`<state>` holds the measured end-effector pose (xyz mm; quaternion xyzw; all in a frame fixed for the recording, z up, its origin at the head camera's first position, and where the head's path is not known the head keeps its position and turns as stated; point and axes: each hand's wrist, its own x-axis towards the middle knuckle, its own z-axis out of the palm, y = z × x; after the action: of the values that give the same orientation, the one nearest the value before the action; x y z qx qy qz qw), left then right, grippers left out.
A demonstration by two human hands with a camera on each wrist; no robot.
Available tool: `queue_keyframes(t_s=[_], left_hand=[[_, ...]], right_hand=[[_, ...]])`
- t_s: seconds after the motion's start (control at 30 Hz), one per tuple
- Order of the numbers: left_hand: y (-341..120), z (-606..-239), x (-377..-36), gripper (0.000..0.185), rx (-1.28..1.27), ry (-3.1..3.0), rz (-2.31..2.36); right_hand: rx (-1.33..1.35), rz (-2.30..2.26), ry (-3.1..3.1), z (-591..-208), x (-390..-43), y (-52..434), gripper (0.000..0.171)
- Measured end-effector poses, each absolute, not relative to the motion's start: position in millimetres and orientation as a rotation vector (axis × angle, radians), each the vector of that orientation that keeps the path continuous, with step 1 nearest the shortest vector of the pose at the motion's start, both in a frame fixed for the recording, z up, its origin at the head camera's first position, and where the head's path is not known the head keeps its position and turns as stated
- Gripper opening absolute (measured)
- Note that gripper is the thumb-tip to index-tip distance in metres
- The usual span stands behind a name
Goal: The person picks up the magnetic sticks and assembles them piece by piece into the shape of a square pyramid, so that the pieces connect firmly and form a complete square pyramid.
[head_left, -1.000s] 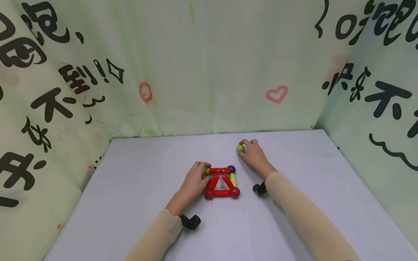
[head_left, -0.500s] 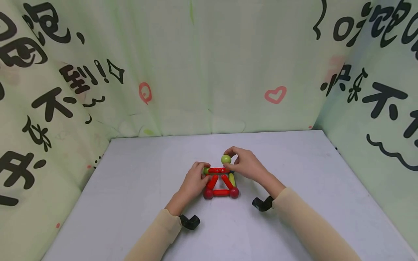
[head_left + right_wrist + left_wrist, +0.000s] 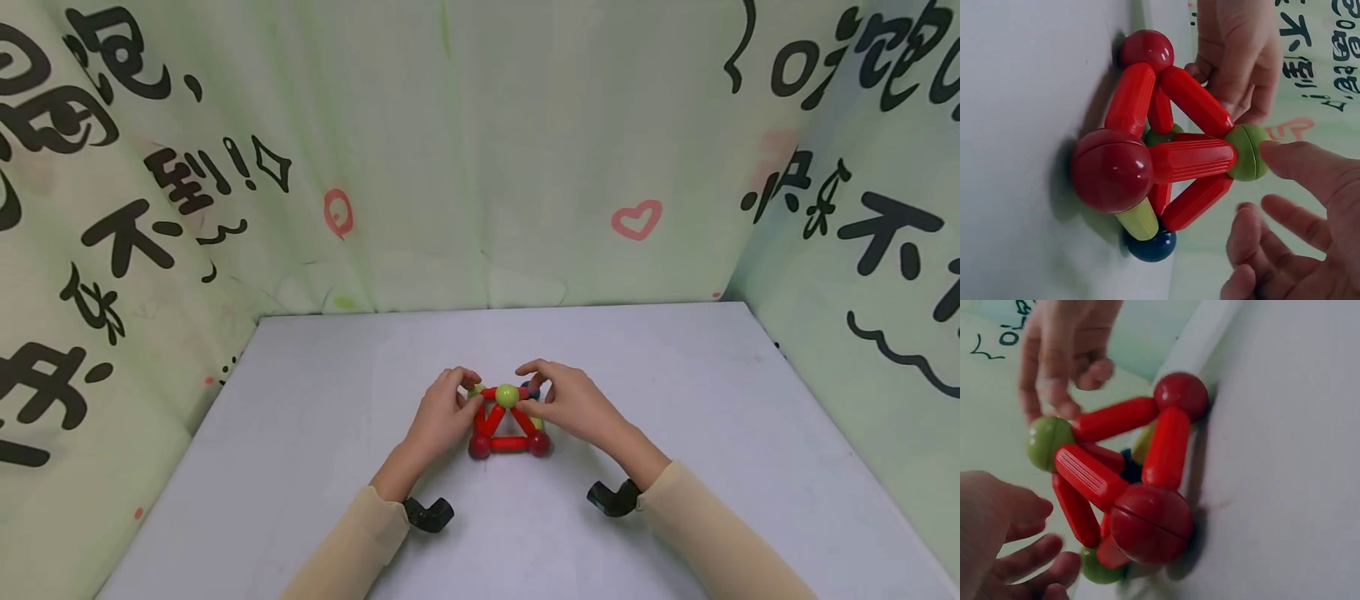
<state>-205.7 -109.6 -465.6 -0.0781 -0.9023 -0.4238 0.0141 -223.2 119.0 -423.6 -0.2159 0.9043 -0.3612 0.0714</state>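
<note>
A pyramid of magnetic rods and balls stands on the table. Its top is a light green ball [image 3: 507,395], which several red rods [image 3: 1194,159] meet. At the near base corners are two dark red balls [image 3: 480,446], joined by a red rod. A second green ball [image 3: 1102,567] is at the far left corner, a blue ball [image 3: 1152,245] at the far right, beside a yellow rod [image 3: 1139,220]. My left hand [image 3: 441,414] is by the left side, fingers loosely bent, gripping nothing visible. My right hand [image 3: 573,400] has its thumb at the top ball, the other fingers spread away.
The white tabletop [image 3: 337,375] reaches back to a pale green curtain [image 3: 480,167] with dark writing and red drawings. Curtains also hang on the left and right. A black camera mount [image 3: 429,515] sits at the left wrist, another [image 3: 613,498] at the right.
My right hand has carried the green ball from the far right onto the top of the rods, then released its grip. My left hand has barely moved, its fingers loosening at the left side.
</note>
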Motion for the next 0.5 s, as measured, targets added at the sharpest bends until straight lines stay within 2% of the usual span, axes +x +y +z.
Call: queue_keyframes(t_s=[0.1,0.27,0.5], left_hand=[[-110.4,-461.7,-199.0,0.025,-0.316,-2.821,-1.411],[-107.3,-457.8,-193.2,0.035,-0.428,-2.838,-1.480],[-107.0,-458.1,-192.6,0.037,-0.452,-2.844,-1.458]], right_hand=[[-0.615,-1.067,2.667,-427.9,-219.6,118.8,0.055],[-0.631,-1.111,2.648,-434.8,-217.5,113.8,0.059],[-0.634,-1.150,2.650,-439.0,-216.1,112.2,0.056]])
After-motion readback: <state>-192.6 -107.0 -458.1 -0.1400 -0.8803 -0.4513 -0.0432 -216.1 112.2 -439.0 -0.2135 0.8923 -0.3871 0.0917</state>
